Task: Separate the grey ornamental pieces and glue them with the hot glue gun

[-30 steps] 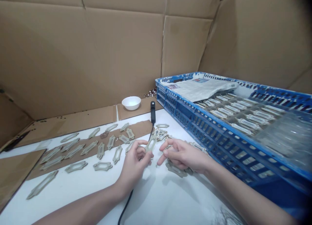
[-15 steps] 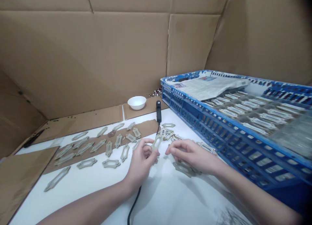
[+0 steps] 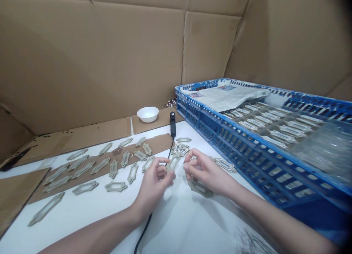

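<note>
Between the thumb and fingers of my left hand (image 3: 155, 180) is a pale metal label frame (image 3: 173, 162), a flat piece with an open middle. My right hand (image 3: 202, 169) is close on its right, thumb and fingertips pinched together; whatever they hold is too small to make out. Under my right hand lie more label frames (image 3: 200, 188), partly hidden by it. Behind the hands is a small pile of frames with dark outlines (image 3: 181, 148). To the left, several loose frames (image 3: 115, 187) are spread over the white table and a brown cardboard strip (image 3: 162, 140).
A blue plastic crate (image 3: 209, 133) at the right holds rows of similar frames, newspaper (image 3: 228, 98) and clear plastic. A white bowl (image 3: 147, 114) stands at the back beside a black corded device (image 3: 172, 125). Cardboard walls (image 3: 96, 63) enclose the table.
The view has shifted slightly, so the scene sits further left. My right hand's fingers have lifted and curled a little. The label frame stays in my left hand.
</note>
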Motion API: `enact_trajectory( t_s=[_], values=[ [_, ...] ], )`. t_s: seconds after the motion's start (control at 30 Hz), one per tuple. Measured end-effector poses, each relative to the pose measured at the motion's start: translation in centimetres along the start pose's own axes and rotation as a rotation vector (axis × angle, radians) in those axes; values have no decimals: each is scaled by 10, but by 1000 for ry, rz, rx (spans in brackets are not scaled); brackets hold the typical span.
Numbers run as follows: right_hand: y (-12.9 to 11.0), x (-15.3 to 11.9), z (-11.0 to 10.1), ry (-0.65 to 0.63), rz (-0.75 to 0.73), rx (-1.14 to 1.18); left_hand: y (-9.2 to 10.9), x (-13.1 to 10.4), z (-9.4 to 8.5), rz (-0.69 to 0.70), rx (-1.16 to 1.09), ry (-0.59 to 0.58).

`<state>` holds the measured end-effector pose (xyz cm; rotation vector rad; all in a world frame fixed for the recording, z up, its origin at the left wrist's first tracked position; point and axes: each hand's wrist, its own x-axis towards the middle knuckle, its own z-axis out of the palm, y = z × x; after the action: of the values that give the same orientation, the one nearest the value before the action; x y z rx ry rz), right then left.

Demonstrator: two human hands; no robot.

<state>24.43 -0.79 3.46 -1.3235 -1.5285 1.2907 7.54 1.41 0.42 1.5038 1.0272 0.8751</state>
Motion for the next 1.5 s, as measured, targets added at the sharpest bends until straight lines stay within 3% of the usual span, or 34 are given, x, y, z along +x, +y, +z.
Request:
enact_trajectory(
  t_s=[0.23, 0.5, 1.07, 1.5],
  values=[
    [-1, -2, 3, -19, -65, -104, 1, -1, 1, -14, -22, -22],
    [1, -5, 8, 19, -114, -102, 0, -3, 1, -11, 47, -52],
    [8, -5, 13, 136, -158, -379, 5, -7, 3, 49, 216, -86],
    [9, -5, 13, 133, -104, -397, 4, -7, 2, 78, 270, -110]
  ],
)
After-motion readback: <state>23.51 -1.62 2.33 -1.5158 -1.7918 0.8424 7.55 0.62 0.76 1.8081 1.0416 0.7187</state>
